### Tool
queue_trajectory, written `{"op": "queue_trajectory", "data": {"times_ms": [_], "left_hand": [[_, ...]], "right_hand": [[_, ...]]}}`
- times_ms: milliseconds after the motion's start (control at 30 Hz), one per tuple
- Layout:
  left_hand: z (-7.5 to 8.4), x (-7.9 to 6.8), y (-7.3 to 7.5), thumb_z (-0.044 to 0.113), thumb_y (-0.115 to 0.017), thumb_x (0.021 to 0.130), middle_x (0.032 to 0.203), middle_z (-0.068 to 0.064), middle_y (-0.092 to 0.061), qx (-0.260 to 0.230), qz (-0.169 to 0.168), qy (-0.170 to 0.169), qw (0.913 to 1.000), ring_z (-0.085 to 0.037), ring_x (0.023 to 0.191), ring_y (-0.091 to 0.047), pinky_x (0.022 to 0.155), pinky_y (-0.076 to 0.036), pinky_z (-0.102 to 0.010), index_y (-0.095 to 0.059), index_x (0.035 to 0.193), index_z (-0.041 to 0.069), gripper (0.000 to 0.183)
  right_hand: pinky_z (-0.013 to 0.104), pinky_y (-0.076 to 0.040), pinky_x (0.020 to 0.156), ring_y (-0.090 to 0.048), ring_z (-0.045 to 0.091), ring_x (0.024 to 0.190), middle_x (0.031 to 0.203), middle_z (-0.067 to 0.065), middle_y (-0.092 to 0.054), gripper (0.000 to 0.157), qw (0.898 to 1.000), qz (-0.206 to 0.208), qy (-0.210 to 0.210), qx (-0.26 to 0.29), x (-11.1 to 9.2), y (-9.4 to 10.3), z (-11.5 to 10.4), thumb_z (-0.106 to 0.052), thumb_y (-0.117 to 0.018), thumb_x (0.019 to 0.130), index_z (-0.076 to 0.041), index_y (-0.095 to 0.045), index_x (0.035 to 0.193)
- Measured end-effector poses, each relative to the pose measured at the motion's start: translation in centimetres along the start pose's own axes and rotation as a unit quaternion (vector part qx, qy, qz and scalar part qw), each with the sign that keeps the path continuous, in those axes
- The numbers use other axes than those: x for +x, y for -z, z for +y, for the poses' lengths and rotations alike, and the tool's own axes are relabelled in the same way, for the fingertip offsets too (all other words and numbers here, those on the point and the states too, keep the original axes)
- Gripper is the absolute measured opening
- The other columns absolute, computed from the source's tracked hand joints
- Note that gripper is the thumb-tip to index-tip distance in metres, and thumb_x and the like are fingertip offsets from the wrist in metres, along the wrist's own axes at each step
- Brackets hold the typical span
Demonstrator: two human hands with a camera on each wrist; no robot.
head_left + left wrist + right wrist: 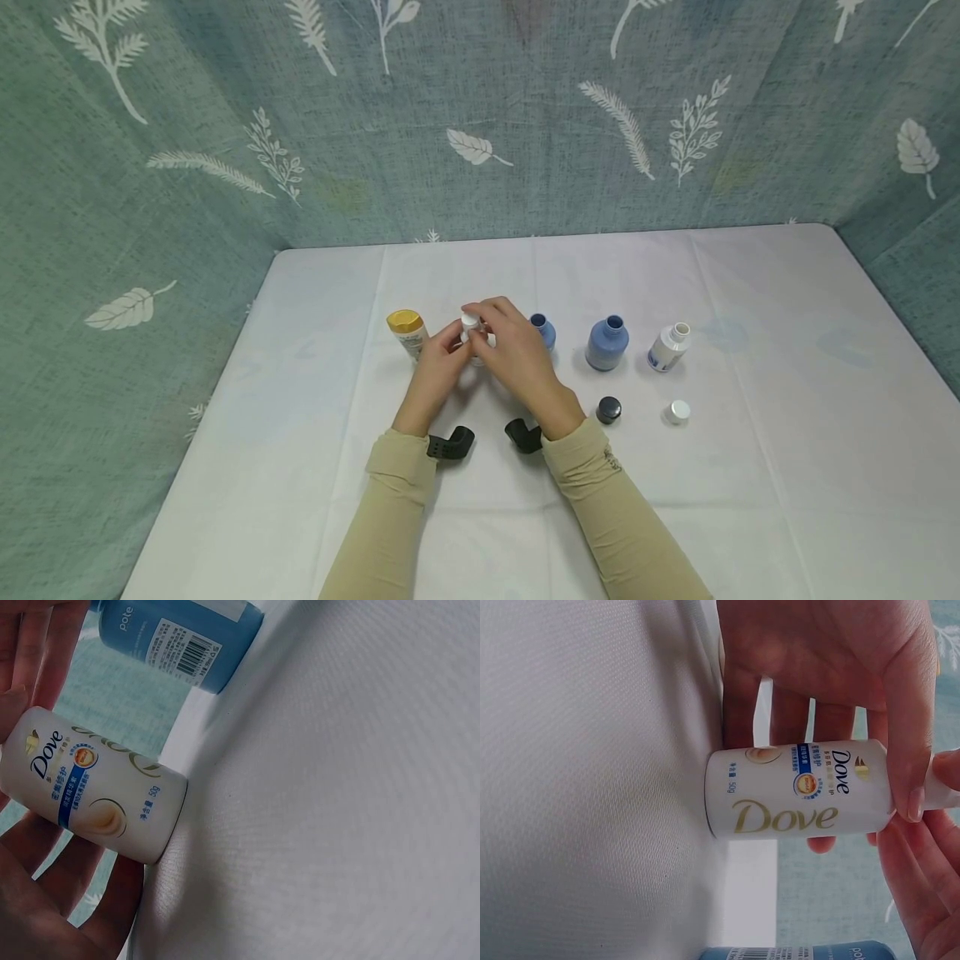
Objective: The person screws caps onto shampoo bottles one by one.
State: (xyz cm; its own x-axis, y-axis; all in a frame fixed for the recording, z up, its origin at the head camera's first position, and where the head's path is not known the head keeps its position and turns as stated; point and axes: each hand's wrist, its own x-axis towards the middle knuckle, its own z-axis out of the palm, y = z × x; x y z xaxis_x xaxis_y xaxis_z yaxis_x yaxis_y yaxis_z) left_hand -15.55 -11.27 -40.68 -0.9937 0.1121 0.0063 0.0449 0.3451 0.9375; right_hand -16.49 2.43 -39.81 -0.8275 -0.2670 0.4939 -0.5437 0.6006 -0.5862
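A small white Dove bottle stands upright on the white table, its label plain in both wrist views. My left hand holds it near the neck, with thumb and fingers around its upper part and the other fingers behind the body. At its top, my right hand pinches the white cap between thumb and fingers. In the head view the hands hide most of the bottle. Just right of it is an uncapped blue bottle, partly behind the right hand.
A bottle with a yellow cap stands left of the hands. To the right are another uncapped blue bottle and an uncapped white bottle. A black cap and a loose white cap lie nearer the front.
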Motion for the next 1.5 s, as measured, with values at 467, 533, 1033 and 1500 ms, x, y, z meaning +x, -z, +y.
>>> {"op": "queue_trajectory", "data": {"times_ms": [467, 533, 1033, 1500], "left_hand": [[0.0, 0.0, -0.1, 0.017, -0.053, 0.089, 0.123, -0.006, -0.053, 0.004, 0.004, -0.003, 1.0, -0.016, 0.117, -0.043, 0.095, -0.037, -0.035, -0.057, 0.118, 0.01, 0.03], [0.1, -0.1, -0.1, 0.017, -0.053, 0.089, 0.123, -0.006, -0.053, 0.005, 0.005, -0.003, 1.0, -0.016, 0.118, -0.043, 0.095, -0.037, -0.035, -0.057, 0.118, 0.01, 0.03], [-2.4, 1.1, -0.2, 0.019, -0.054, 0.088, 0.121, -0.003, -0.055, -0.003, 0.006, -0.013, 0.9999, -0.014, 0.116, -0.045, 0.094, -0.038, -0.035, -0.058, 0.116, 0.014, 0.029], [-3.1, 1.4, -0.3, 0.02, -0.056, 0.087, 0.121, 0.0, -0.055, -0.001, 0.011, -0.008, 0.9999, -0.012, 0.115, -0.045, 0.094, -0.039, -0.034, -0.058, 0.117, 0.017, 0.03]], "right_hand": [[0.02, -0.042, 0.065, -0.05, 0.008, 0.078, 0.102, -0.001, -0.054, 0.028, 1.0, -0.003, -0.003, -0.004, 0.0, 0.0, 0.0, -0.015, -0.06, 0.083, -0.015, -0.06, 0.111], [0.02, -0.042, 0.065, -0.05, 0.008, 0.078, 0.102, -0.001, -0.054, 0.028, 1.0, -0.003, -0.004, -0.003, 0.0, 0.0, 0.0, -0.015, -0.06, 0.083, -0.015, -0.06, 0.111], [0.021, -0.043, 0.068, -0.054, 0.011, 0.082, 0.103, -0.001, -0.056, 0.027, 1.0, -0.004, -0.001, 0.003, 0.1, -0.1, 0.1, -0.013, -0.061, 0.082, -0.013, -0.06, 0.109], [0.021, -0.045, 0.07, -0.055, 0.009, 0.086, 0.103, -0.002, -0.058, 0.027, 1.0, -0.004, -0.014, 0.0, 0.1, -0.3, 0.0, -0.016, -0.063, 0.082, -0.013, -0.06, 0.108]]}}
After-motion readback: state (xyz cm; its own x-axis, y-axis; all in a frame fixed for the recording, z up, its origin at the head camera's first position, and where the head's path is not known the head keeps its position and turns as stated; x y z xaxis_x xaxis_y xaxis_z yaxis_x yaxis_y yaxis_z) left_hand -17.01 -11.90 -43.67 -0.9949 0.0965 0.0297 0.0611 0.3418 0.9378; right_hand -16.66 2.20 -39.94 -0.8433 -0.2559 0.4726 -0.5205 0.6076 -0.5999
